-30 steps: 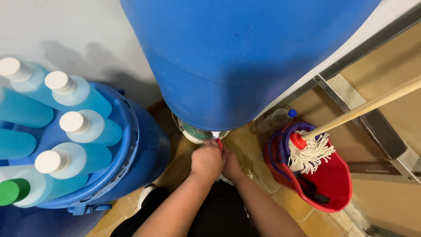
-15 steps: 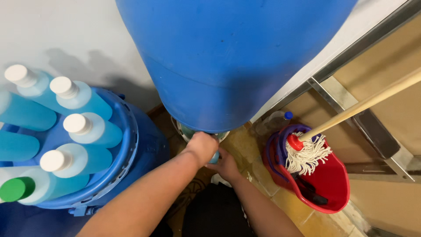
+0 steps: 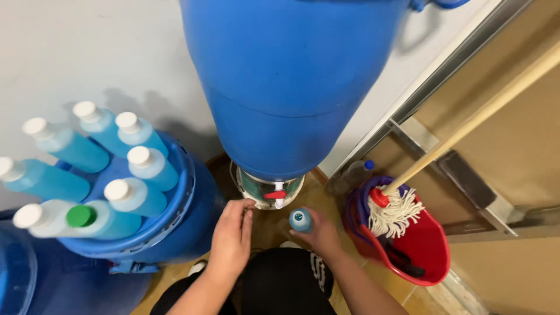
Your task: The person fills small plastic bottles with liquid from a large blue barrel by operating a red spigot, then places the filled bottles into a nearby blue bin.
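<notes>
Tan floor shows below a big blue barrel (image 3: 291,87) hiding its stand. Right hand (image 3: 321,233) grips a small blue bottle (image 3: 300,220), open-topped; left hand (image 3: 231,239) hangs open beside the red tap (image 3: 274,194).

Left hand (image 3: 231,239) open, right hand (image 3: 319,233) curled in grip.

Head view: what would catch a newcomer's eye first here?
A big blue drum fills the top centre, with a small red-handled tap at its base. Just below, the right hand holds an open bottle of blue liquid, and the left hand is beside it. Capped blue bottles cluster at left; a red mop bucket sits at right.
</notes>
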